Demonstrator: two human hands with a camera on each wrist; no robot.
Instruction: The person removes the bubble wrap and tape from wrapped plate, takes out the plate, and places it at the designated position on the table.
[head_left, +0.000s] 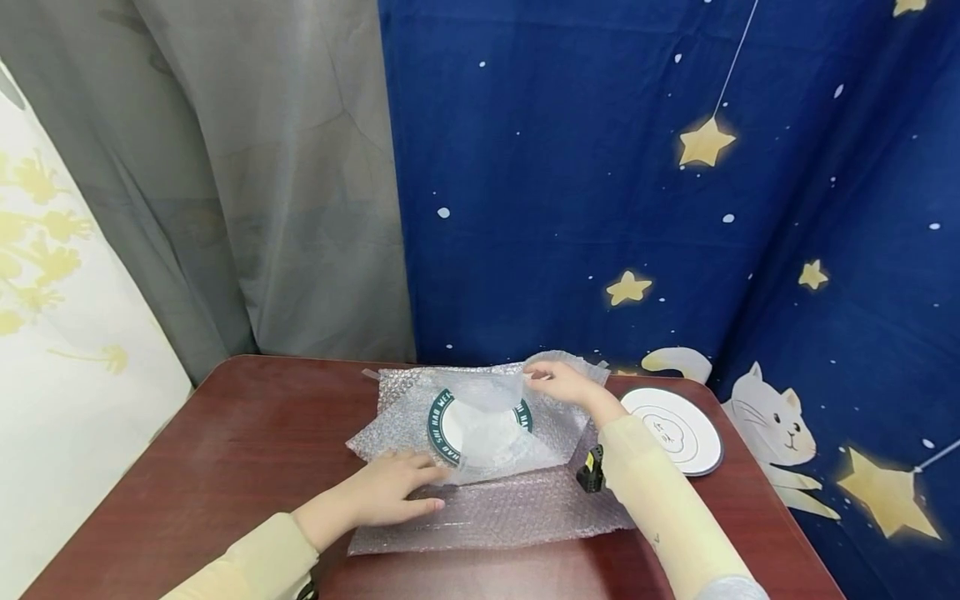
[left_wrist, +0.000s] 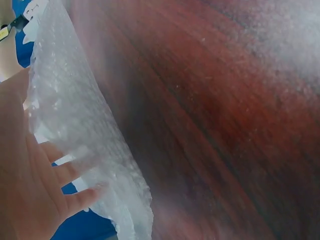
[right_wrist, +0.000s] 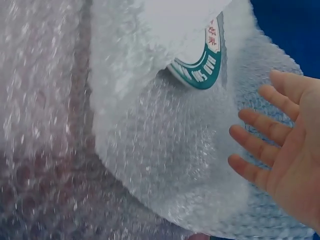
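Note:
A round plate (head_left: 437, 427) with a dark green lettered rim lies on bubble wrap (head_left: 495, 517), its middle partly covered by folded-over flaps of the wrap. At the near left of the plate, my left hand (head_left: 386, 490) rests on the wrap with its fingers extended. In the left wrist view a loose sheet edge (left_wrist: 75, 95) lies across that hand's fingers. Beyond the plate's far right side, my right hand (head_left: 558, 383) is at the folded wrap. The right wrist view shows its fingers (right_wrist: 260, 145) spread and relaxed beside the wrap, holding nothing.
A white plate (head_left: 686, 458) with a dark edge and a central drawing lies to the right, near my right forearm. The reddish-brown table (head_left: 247, 450) ends at a grey curtain (head_left: 300, 208) and a blue star-patterned curtain (head_left: 540, 183).

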